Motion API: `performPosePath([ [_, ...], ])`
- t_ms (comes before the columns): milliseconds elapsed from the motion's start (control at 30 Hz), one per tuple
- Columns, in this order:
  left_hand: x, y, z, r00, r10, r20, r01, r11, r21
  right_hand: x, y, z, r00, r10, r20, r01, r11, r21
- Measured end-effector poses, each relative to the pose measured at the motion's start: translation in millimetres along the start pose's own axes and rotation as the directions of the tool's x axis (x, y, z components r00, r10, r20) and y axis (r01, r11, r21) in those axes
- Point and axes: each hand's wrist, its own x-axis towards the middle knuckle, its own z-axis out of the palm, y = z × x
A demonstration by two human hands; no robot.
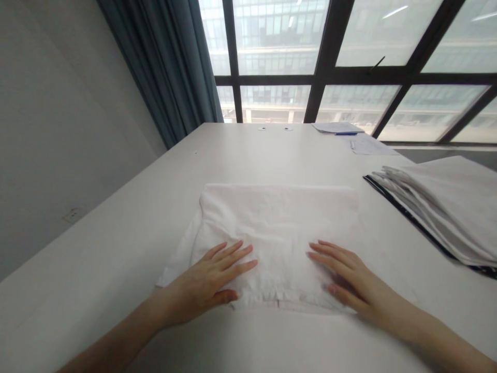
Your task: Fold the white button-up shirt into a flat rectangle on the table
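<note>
A white folded cloth garment [275, 217] lies flat on the white table in front of me. Its near edge is gathered like a waistband, and a layer sticks out at its left side. My left hand [217, 274] rests on the left part of the cloth with fingers spread. On the right part, my right hand [345, 274] is palm down with its fingers stretched out, slightly blurred. Neither hand grips anything.
A stack of folded white and black cloth [446, 207] lies at the table's right side. Papers [337, 127] and a blue pen [345, 133] are at the far right of the table [248, 155]. Beyond stand a blue curtain [171, 62] and windows; a grey wall is left.
</note>
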Motion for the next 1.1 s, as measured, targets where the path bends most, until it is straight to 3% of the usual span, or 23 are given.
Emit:
performPosePath([
  [67,-0.6,1.1,0.6,0.999,-0.025,0.026,0.024,1.0,0.02,-1.4,4.5,4.5,0.994,-0.064,0.09,0.078,0.983,-0.165],
  [167,-2.4,6.7,-0.3,0.999,-0.037,0.036,0.036,0.999,0.015,-3.6,8.4,5.7,0.976,-0.112,0.189,0.16,0.952,-0.26],
  [300,-6.6,17.5,-6.3,0.998,-0.045,0.054,0.047,0.998,-0.033,-8.6,8.5,-2.1,0.958,-0.12,0.259,0.18,0.958,-0.223],
  [400,-11.0,18.9,-15.7,0.993,-0.06,0.103,0.071,0.992,-0.104,-15.1,10.2,-12.2,0.95,-0.083,0.3,0.128,0.983,-0.131],
  [500,-10.6,8.1,-26.2,0.993,-0.099,0.07,0.111,0.972,-0.206,-15.6,16.2,-24.3,0.972,0.011,0.234,-0.009,1.0,-0.008],
  [600,3.7,-9.0,-33.7,0.968,-0.231,-0.098,0.199,0.945,-0.26,0.1,21.9,-34.1,0.991,0.133,0.016,-0.134,0.988,0.081],
  [667,21.8,-18.3,-34.5,0.943,-0.274,-0.187,0.222,0.941,-0.256,19.8,22.1,-34.8,0.981,0.149,-0.121,-0.14,0.987,0.076],
  [733,42.5,-23.9,-30.2,0.944,-0.242,-0.225,0.201,0.96,-0.193,42.6,19.2,-28.0,0.98,0.077,-0.185,-0.076,0.997,0.016],
  [833,67.2,-27.2,-16.8,0.965,-0.172,-0.198,0.169,0.985,-0.028,71.5,13.4,-7.4,0.989,-0.093,-0.118,0.079,0.99,-0.113],
  [900,74.4,-28.2,-8.2,0.977,-0.159,-0.144,0.17,0.983,0.069,81.5,12.2,6.0,0.99,-0.136,-0.04,0.126,0.976,-0.18],
  [1000,72.8,-31.3,-2.8,0.983,-0.166,-0.076,0.176,0.972,0.155,81.7,17.7,14.8,0.996,-0.082,0.025,0.085,0.961,-0.262],
  [1100,64.0,-38.8,-5.5,0.978,-0.2,-0.059,0.208,0.959,0.192,71.1,32.5,10.4,1.0,0.014,0.024,-0.005,0.945,-0.326],
])
